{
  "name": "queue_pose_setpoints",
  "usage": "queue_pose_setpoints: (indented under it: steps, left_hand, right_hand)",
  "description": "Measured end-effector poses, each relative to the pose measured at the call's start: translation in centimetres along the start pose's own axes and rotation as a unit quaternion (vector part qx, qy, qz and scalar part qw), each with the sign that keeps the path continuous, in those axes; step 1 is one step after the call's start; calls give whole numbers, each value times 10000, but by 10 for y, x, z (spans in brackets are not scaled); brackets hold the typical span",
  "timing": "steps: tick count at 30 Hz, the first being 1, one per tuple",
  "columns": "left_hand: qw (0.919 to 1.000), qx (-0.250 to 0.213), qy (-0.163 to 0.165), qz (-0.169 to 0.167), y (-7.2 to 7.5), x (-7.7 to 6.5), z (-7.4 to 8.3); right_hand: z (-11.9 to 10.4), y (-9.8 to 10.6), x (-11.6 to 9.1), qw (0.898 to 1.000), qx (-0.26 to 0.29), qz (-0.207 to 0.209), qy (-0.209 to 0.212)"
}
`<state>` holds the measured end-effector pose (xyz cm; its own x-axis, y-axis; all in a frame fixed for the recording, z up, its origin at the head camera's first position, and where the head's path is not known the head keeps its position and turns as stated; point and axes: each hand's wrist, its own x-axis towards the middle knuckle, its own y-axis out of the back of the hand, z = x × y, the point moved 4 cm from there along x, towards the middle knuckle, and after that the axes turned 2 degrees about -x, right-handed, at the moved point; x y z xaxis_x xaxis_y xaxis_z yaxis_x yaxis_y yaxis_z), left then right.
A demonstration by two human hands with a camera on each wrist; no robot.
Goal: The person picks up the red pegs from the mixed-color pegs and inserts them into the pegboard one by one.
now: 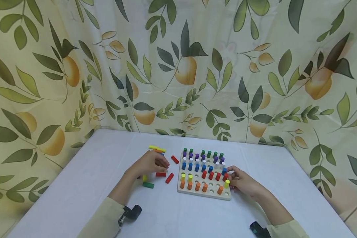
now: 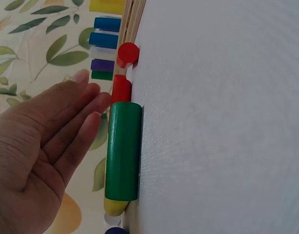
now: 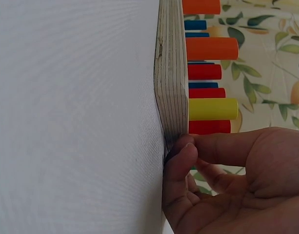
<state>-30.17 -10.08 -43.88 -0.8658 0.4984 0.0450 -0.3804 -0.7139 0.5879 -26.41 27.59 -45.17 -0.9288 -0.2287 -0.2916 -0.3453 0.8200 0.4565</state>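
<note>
A wooden pegboard (image 1: 202, 194) lies on the table, its rows holding green, purple, white, blue, red, yellow and orange pegs. At the board's right side, my right hand (image 1: 244, 182) pinches the edge between thumb and fingers, close beside a yellow peg (image 3: 212, 109). My left hand (image 1: 150, 162) hovers over loose pegs left of the board, fingers loosely bent with nothing between them. Near it lie a green peg (image 2: 123, 151) and red pegs, one red peg (image 1: 161, 174) just below the fingertips. Part of a yellow peg (image 1: 144, 178) shows by the wrist; the hand hides some others.
Beyond the left hand lie yellow pegs (image 1: 153, 147) with orange and blue ones. Two more red pegs, one red peg (image 1: 175, 159) near the board, lie between hand and board. A white cloth (image 1: 77, 185) covers the table; a leaf-patterned curtain (image 1: 178, 82) hangs behind.
</note>
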Motion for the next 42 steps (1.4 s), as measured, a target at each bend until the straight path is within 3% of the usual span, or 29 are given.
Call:
queue_pose_setpoints:
  steps: [33,42]
  left_hand:
    - [9991,242,232,-246,-1,-5,-20]
    - [9991,318,78,-274,-4,-3,-23]
  right_hand:
    - [-1,0,-3,9999,-31,-81,102]
    - [-1,0,-1,10000,-10,-40,50]
